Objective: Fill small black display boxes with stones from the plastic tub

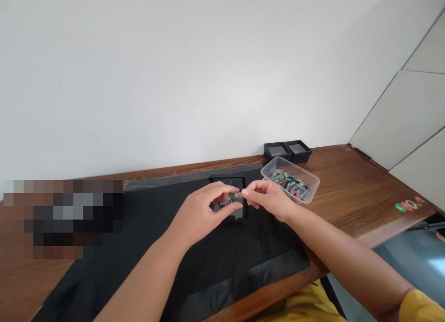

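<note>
My left hand [208,206] is curled over the black tray, its thumb and fingertips around a small shiny clear piece [238,195]. From the other side, my right hand [269,198] pinches the end of the same piece between thumb and forefinger. What kind of piece it is cannot be made out. Below the hands lies the shallow black tray [244,215], partly covered by my left hand. Some small greenish pieces [225,202] show behind the left fingers. Just beyond my right hand stands a clear plastic container [314,185] holding many small glossy green and pinkish pieces [289,181].
Two stacks of black square trays [288,151] stand against the wall behind the container. A black mat [250,255] covers much of the wooden table [342,187]. Several colourful stickers [410,205] are near the right edge. A blurred-out patch [76,215] hides the left side.
</note>
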`<state>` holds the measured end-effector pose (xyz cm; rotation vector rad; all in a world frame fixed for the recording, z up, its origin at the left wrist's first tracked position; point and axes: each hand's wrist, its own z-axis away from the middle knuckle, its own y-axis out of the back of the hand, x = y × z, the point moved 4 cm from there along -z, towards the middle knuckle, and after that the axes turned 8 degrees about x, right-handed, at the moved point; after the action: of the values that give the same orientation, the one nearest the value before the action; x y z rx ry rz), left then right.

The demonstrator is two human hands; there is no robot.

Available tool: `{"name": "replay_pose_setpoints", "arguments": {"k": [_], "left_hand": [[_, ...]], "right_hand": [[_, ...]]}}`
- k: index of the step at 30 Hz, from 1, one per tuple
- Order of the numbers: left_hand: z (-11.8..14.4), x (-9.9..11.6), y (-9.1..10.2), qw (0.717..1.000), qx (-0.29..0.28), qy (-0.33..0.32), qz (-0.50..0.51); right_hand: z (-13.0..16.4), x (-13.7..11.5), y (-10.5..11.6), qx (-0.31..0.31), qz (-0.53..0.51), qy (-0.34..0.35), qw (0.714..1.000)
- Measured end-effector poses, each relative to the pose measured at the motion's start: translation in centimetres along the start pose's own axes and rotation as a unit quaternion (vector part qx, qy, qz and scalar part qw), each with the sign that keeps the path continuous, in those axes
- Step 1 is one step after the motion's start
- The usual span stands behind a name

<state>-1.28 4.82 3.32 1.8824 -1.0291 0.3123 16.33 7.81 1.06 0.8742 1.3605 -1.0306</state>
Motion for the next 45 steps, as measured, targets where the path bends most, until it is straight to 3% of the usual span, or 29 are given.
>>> {"name": "replay_pose_setpoints", "arguments": {"k": [6,17,24,31,45], "left_hand": [[0.1,0.7,0.3,0.998,0.044,-0.039,0.025],[0.2,0.6,0.3,0.996,0.074,-0.051,0.006],[0.1,1.1,0.6,0.992,0.081,-0.093,0.019],[0.0,1.4,0.6,0.994,0.055,-0.086,0.028],[0.1,0.8,0.9,0.992,0.102,-0.075,-0.008]], "right_hand": [[0.2,-0.3,-0.3,-0.031,-0.006,-0.028,0.999],[0.1,0.0,-0.2,-0.037,-0.043,-0.053,0.997],[0.3,0.1,-0.4,-0.042,-0.073,-0.059,0.995],[0.3,0.2,-0.4,-0.052,-0.060,-0.062,0.995],[0.6,0.5,-0.5,-0.067,-0.086,-0.119,0.987]]}}
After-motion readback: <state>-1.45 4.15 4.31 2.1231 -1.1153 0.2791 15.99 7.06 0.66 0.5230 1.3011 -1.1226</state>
